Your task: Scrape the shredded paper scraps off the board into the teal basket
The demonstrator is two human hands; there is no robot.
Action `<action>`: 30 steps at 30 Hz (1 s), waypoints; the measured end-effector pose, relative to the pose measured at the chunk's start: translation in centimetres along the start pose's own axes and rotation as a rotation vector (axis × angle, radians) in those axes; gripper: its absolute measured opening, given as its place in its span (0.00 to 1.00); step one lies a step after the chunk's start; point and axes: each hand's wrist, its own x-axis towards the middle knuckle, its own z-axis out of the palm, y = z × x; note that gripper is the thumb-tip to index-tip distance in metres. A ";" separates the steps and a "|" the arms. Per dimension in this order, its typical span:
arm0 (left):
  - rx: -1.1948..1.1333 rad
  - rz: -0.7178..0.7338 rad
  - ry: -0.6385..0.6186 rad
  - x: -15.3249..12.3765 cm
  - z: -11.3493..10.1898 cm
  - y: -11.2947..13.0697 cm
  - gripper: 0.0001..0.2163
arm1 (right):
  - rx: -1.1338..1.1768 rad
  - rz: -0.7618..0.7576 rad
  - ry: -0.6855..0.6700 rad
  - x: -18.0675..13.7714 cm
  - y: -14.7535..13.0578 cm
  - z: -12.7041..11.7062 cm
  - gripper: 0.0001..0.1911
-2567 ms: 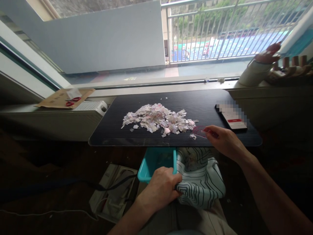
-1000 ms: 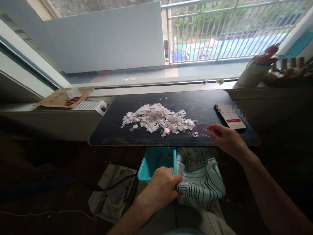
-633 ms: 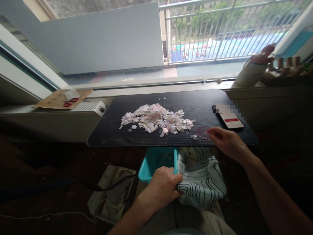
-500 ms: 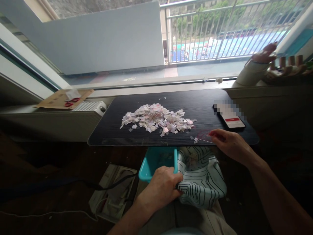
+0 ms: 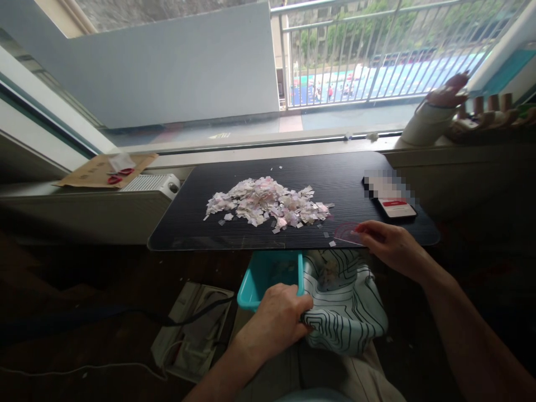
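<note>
A loose heap of small pale paper pieces [image 5: 268, 201] lies on the dark tabletop [image 5: 335, 173]. My right hand [image 5: 389, 245] pinches a clear pinkish protractor [image 5: 347, 233] at its right end, flat against the table near the front edge. A single white scrap [image 5: 332, 243] rests just left of the protractor. Below the table edge, my left hand [image 5: 282, 310] is closed where a teal plastic bin [image 5: 247, 287] meets a pale container with black wavy lines [image 5: 352, 312]. Its fingertips are hidden, but it grips the rims there. Some scraps show inside the patterned container.
A phone [image 5: 397, 207] lies at the table's right. To the left, red-handled scissors [image 5: 120, 175] rest on a brown envelope [image 5: 92, 174] on the ledge. An open box with a cable [image 5: 196, 335] sits on the floor. A window spans the far side.
The view has shifted very slightly. The white scrap by the protractor now lies flatter and a little apart from it. Both hands stay in nearly the same place.
</note>
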 end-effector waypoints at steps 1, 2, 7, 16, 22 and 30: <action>-0.005 0.000 0.003 0.0 0.0 0.0 0.06 | -0.013 -0.010 0.008 0.0 0.0 0.1 0.11; -0.010 0.000 0.006 0.0 0.1 0.0 0.06 | -0.022 -0.024 -0.001 0.0 0.0 0.1 0.10; 0.008 0.015 0.014 0.3 0.5 0.2 0.08 | -0.001 -0.061 -0.084 -0.2 0.1 0.1 0.10; 0.030 0.098 0.014 1.2 0.3 1.0 0.10 | 0.091 -0.099 -0.061 -0.1 0.3 1.1 0.14; 0.042 0.089 -0.001 1.1 0.3 0.8 0.10 | 0.081 -0.126 -0.098 -0.5 0.6 0.6 0.13; 0.073 0.198 -0.040 2.9 0.5 1.9 0.12 | 0.052 -0.119 0.053 0.9 0.6 2.4 0.13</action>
